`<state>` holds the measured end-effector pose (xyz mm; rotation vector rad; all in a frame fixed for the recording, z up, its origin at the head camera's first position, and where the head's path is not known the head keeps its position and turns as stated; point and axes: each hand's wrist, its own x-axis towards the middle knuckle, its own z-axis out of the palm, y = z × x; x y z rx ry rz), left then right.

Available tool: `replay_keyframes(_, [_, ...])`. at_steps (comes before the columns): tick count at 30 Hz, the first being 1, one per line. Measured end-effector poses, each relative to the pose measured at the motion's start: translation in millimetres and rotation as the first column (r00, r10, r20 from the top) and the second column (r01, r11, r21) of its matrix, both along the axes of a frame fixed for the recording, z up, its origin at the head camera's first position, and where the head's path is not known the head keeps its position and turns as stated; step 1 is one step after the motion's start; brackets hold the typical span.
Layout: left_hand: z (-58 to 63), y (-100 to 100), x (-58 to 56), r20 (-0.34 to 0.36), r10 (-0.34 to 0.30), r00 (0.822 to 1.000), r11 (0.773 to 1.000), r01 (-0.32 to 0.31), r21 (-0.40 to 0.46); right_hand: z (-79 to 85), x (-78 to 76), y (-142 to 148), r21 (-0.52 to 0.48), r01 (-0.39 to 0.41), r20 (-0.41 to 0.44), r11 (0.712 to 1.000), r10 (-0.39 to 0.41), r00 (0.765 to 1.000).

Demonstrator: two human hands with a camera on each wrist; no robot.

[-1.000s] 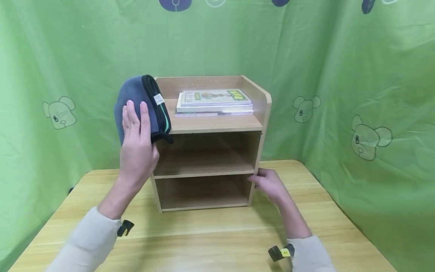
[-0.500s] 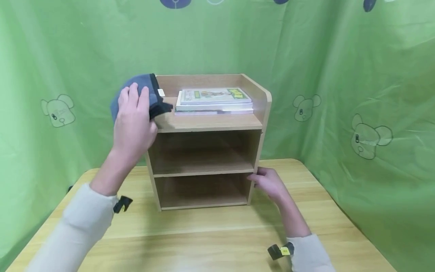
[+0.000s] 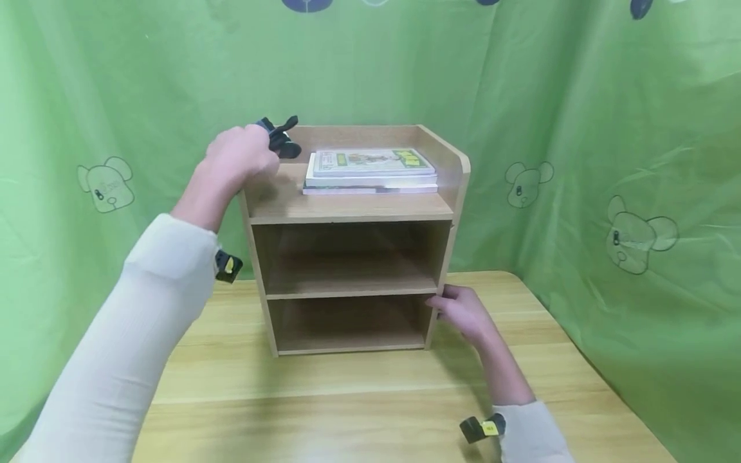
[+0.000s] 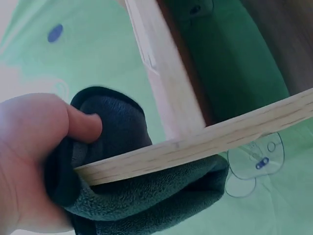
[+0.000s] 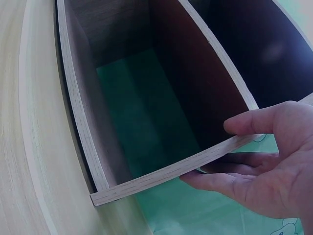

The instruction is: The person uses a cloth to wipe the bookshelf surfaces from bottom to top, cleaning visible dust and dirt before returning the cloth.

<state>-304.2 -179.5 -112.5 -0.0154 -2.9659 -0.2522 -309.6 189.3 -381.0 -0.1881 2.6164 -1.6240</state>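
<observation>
A small wooden shelf unit (image 3: 347,207) with two open compartments stands on the table. My left hand (image 3: 240,153) is at its upper left side and grips a folded dark blue-grey cloth (image 4: 161,193) with black edging. In the left wrist view the cloth is folded around the edge of the left side panel (image 4: 132,164), with fleecy cloth on both faces and my thumb pressing one side. The hand hides most of the cloth in the head view. My right hand (image 3: 463,312) pinches the right side panel (image 5: 166,171) low down, thumb inside and fingers outside.
On the top shelf lies a stack of books (image 3: 370,170), right of the left hand. The wooden table (image 3: 347,399) extends in front of the unit. A green curtain (image 3: 579,96) with printed mouse heads hangs behind and at both sides.
My left hand has risen with the cloth and moved farther back along the unit's left side, turning over its upper edge. The right hand keeps its hold on the right panel.
</observation>
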Motion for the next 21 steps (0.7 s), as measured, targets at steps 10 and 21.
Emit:
replay_keyframes(10, [14.3, -1, -19.1, 0.194, -0.012, 0.981, 1.000, 0.015, -0.013, 2.8, 2.9, 3, 0.002, -0.009, -0.013, 1.000, 0.009, 1.000])
replay_keyframes(21, [10.7, -6, -26.7, 0.114, -0.012, 0.993, 0.999, 0.006, 0.050, 3.3, 7.2, 1, -0.011, -0.013, -0.002, 1.000, 0.013, 1.000])
